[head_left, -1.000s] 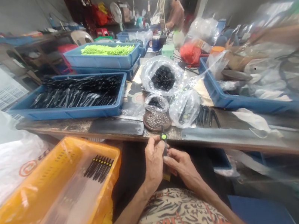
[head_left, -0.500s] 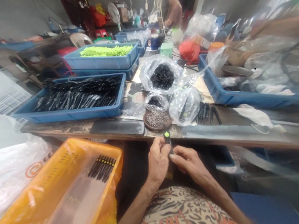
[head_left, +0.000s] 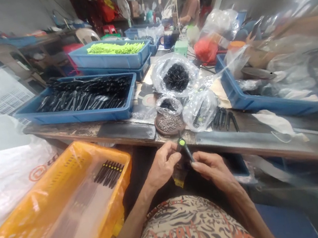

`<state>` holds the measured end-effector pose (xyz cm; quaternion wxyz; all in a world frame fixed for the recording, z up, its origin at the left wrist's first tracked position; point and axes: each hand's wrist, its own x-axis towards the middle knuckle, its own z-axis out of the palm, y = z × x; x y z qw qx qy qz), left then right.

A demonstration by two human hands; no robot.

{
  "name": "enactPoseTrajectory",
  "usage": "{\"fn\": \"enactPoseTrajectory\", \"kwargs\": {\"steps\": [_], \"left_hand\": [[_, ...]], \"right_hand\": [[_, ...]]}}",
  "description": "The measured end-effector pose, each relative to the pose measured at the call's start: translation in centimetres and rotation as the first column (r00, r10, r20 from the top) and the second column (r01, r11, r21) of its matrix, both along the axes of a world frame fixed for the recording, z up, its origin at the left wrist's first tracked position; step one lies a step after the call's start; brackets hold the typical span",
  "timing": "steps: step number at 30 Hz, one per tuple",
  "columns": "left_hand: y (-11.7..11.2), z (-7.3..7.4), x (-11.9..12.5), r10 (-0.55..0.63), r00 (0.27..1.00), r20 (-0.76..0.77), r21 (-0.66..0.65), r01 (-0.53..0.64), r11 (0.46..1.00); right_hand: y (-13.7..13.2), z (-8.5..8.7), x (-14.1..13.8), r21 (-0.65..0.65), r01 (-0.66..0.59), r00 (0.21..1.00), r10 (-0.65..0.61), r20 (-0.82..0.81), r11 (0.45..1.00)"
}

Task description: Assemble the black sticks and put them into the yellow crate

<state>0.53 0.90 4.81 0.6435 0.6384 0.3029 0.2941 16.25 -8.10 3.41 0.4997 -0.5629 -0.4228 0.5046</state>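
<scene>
A slim black plastic piece with a round lime-green disc point(head_left: 182, 142) is held in front of my body, just off the table's front edge. My right hand point(head_left: 212, 169) is closed on its lower end, thumb and fingers pinched together. At the disc end, the fingertips of my left hand point(head_left: 164, 164) grip the piece's left edge. The piece leans, its upper end toward the left. Just beyond it, a round brown dish point(head_left: 158, 129) of small metal pins or screws sits on the table. Similar black pieces with yellow-green dots point(head_left: 109, 174) lie in a row in the orange crate point(head_left: 74, 148).
Blue trays hold black parts point(head_left: 82, 95) and lime-green strips point(head_left: 116, 48). Plastic bags of small black parts point(head_left: 176, 78) stand mid-table. Loose black pieces point(head_left: 222, 119) lie right of them. A cluttered blue tray point(head_left: 265, 102) is at right. Another person point(head_left: 191, 7) is at the back.
My right hand has shifted right and slightly away from the left, and the black piece has gone from nearly upright to leaning. The whole view has shifted slightly.
</scene>
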Motion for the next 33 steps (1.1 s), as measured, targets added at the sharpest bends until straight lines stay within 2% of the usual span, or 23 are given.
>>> {"fn": "enactPoseTrajectory", "kwargs": {"steps": [3,6,8,10,15,19,22,27,30,33], "left_hand": [[0.2,-0.1,-0.1,-0.11,0.983,0.148,-0.2,0.139,0.97],[0.4,-0.5,-0.1,-0.202,0.931,0.305,-0.386,0.315,0.867],[0.4,-0.7,-0.2,-0.218,0.904,0.369,-0.436,0.375,0.818],[0.5,-0.7,-0.3,-0.198,0.892,0.405,-0.443,0.381,0.811],[0.7,-0.8,-0.7,-0.105,0.904,0.415,-0.469,0.311,0.827],[0.9,-1.1,-1.3,0.016,0.922,0.387,-0.509,0.199,0.838],[1.2,-1.2,-2.5,0.078,0.915,0.396,-0.492,0.14,0.859],[2.7,-1.5,-6.0,0.167,0.907,0.387,-0.474,0.041,0.88],[4.2,-2.3,-8.6,0.191,0.912,0.362,-0.456,-0.006,0.89],[5.8,-3.7,-11.0,0.227,0.929,0.292,-0.441,-0.08,0.894]], "right_hand": [[-0.2,0.1,0.1,-0.019,-0.03,0.991,0.027,-0.13,0.999],[-0.3,0.2,-0.3,-0.024,-0.026,0.978,0.021,-0.209,0.999],[-0.2,0.4,-0.7,-0.044,-0.023,0.97,0.012,-0.244,0.999],[0.0,0.6,-1.2,-0.06,-0.044,0.962,0.026,-0.272,0.997],[0.7,0.5,-2.5,-0.096,-0.079,0.951,0.046,-0.305,0.992],[1.6,0.0,-3.1,-0.105,-0.115,0.967,0.087,-0.239,0.988],[2.6,-0.2,-3.7,-0.131,-0.146,0.978,0.123,-0.168,0.981],[4.6,0.2,-5.8,-0.177,-0.237,0.968,0.248,0.047,0.955],[6.1,0.3,-7.4,-0.201,-0.325,0.917,0.359,0.171,0.924],[8.2,-0.3,-8.9,-0.249,-0.426,0.851,0.479,0.214,0.869]]}}
